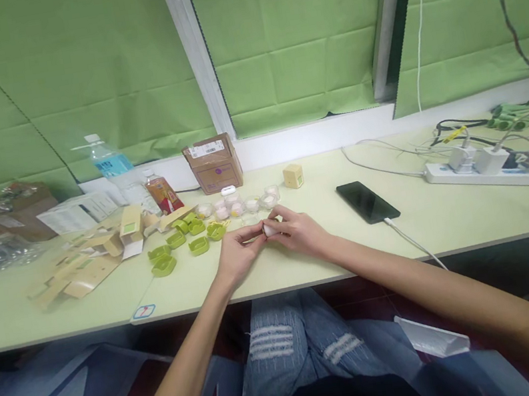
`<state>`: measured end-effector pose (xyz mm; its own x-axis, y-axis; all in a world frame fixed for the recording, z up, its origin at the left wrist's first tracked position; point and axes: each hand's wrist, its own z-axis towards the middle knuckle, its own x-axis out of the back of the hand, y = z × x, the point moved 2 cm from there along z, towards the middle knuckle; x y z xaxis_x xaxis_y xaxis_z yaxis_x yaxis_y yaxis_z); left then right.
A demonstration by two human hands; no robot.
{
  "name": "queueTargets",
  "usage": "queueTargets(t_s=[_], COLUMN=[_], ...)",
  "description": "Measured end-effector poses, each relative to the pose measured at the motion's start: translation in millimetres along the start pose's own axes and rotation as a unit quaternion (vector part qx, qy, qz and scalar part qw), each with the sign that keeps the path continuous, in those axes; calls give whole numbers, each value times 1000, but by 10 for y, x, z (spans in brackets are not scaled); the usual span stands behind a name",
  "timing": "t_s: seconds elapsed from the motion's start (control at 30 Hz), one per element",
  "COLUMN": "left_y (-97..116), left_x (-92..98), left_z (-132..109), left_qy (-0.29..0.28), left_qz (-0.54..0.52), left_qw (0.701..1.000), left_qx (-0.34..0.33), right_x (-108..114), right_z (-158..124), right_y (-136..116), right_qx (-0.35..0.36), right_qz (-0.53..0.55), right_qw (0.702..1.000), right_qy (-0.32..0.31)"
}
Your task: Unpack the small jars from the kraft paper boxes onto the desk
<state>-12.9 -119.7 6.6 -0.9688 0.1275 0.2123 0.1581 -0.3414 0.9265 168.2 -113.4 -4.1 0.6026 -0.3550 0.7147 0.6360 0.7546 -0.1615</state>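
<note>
Close to the table's front edge, my left hand (239, 253) and my right hand (299, 232) meet, fingertips pinched on a small white rounded piece (271, 228). Fingers cover much of it, so its kind does not show. Several small green cup-like holders (198, 245) are spread to the left of my left hand. Just beyond my fingers sit several clear round containers (252, 205) with pink, white and yellow contents. A small white case (228, 191) is behind them.
Opened cardboard boxes (96, 266), a large water bottle (112, 166) and a tea bottle (162, 191) are left. A brown carton (213, 166) and a small box (293, 176) stand behind. Right are a cabled phone (367, 202) and power strip (494, 173).
</note>
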Motion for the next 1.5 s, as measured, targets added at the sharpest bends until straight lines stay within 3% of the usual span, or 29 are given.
queueTargets(t_s=[0.17, 0.33, 0.47, 0.57, 0.7, 0.8, 1.13, 1.23, 1.4, 1.5], left_y=[64, 99, 77, 59, 65, 62, 14, 3, -14, -3], left_x=[-73, -118, -97, -97, -94, -93, -100, -112, -125, -110], left_z=[-38, -31, -18, -32, -47, -41, -30, -25, -2, 20], left_qy=[-12, -1, 23, 16, 4, -16, -5, -5, 11, 19], left_qz=[1, 42, 61, 27, 25, 42, 53, 41, -38, -36], left_qw=[999, 998, 997, 999, 1000, 998, 998, 999, 999, 999], left_qx=[-29, -51, -34, -2, -19, -35, -34, -25, -2, -11], right_x=[-21, 6, 36, 14, -19, 3, 35, 8, -11, -36], right_z=[14, 40, 32, 13, -7, -7, -20, -24, -1, 23], right_y=[43, 37, 112, 185, 235, 226, 300, 303, 246, 208], right_qx=[7, 61, -3, -79, -176, -209, -264, -254, -197, -184], right_qz=[37, 151, 257, 344, 480, 545, 607, 605, 483, 441], right_qw=[999, 987, 966, 935, 856, 806, 744, 747, 846, 873], right_qy=[9, 11, 11, -28, -75, -96, -95, -110, -108, -97])
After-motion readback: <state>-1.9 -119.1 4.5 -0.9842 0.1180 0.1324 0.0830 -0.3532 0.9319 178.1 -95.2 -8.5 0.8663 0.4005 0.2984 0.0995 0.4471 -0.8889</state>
